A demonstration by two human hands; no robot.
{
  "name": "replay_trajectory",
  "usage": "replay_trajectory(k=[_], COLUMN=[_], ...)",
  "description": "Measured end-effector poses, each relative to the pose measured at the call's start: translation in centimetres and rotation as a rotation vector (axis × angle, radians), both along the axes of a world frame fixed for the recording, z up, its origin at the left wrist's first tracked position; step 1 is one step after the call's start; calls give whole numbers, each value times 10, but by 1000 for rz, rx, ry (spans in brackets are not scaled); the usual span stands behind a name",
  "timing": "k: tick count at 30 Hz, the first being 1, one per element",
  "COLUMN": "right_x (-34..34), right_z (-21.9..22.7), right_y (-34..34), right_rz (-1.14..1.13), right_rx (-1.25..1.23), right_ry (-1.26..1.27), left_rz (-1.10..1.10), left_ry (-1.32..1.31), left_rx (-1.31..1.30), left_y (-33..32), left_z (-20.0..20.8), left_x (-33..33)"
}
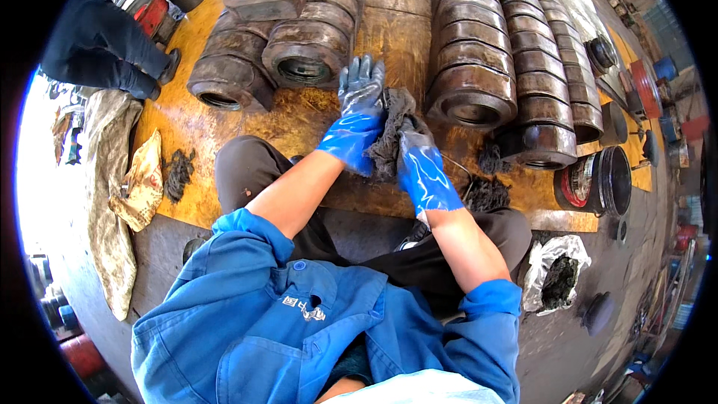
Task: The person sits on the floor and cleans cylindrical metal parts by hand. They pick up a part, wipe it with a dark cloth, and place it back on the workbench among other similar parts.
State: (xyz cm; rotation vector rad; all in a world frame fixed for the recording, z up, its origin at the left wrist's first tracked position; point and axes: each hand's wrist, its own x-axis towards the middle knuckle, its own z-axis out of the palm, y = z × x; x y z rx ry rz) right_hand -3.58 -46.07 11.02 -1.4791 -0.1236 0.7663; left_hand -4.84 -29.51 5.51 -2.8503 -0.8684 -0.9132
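My left hand (360,105), in a blue glove blackened over the fingers, is stretched out flat with its fingers up, in front of the rows of metal parts. My right hand (420,161), in a matching glove, is closed around a dark, dirty rag (390,131). The rag hangs between both hands and touches the side of the left glove. Beyond my hands, oily hollow metal blocks (303,60) with round bores lie in rows on the left. More rows of ringed metal parts (473,67) extend away on the right.
A stained yellow board (224,135) lies under the parts. Dark rags (488,193) lie near my right knee, beside an open bucket (609,179). A white plastic bag (557,273) holds dark stuff. At upper left stands another person (105,41); cloths (142,187) lie below.
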Motion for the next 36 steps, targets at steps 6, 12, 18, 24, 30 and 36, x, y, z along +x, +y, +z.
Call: replay_trajectory(k=[6, 12, 18, 24, 30, 36], right_x=[-24, 5, 35, 59, 101, 111], right_z=[59, 31, 69, 60, 44, 40], right_y=[5, 0, -2, 1, -17, -26], right_rz=[-29, 37, 195, 348, 236, -57], right_rx=[-199, -293, -129, 301, 481, 605], right_ry=[-844, -1451, -1481, -735, -264, 140], left_rz=[-44, -482, -709, -734, -883, -1347], left_ry=[26, 172, 318, -377, -512, -517], left_rx=[117, -294, -914, -1560, -1659, -2029], left_y=[-4, -34, -50, -28, -17, -15], left_z=[-24, -22, 14, 47, 90, 144], left_x=[-2, -33, -54, -70, -77, -58])
